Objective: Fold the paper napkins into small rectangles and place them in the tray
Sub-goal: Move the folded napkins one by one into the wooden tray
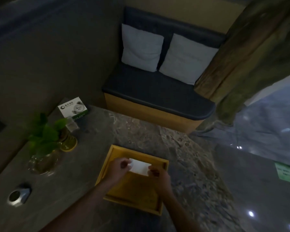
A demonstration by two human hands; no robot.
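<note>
Low in the centre of the frame, the left hand (pixel 120 165) and the right hand (pixel 158 174) each pinch one short end of a white paper napkin (pixel 139 166), already reduced to a small rectangle, and hold it level over the far half of a yellow wooden tray (pixel 107 164). Gripping both ends appears to keep the layers from springing apart; whether the napkin touches the tray floor cannot be told in the dim, blurred light. No other napkins show inside the tray, so this looks like an early placement. The tray sits on a grey stone-patterned table (pixel 182 156), close to the person, presumably for easy reach. To the left stand a green plant in a glass vase (pixel 42 148) and a printed card (pixel 73 108), well clear of the work. A dark bench with two pale cushions (pixel 141 47) fills the upper centre.
</note>
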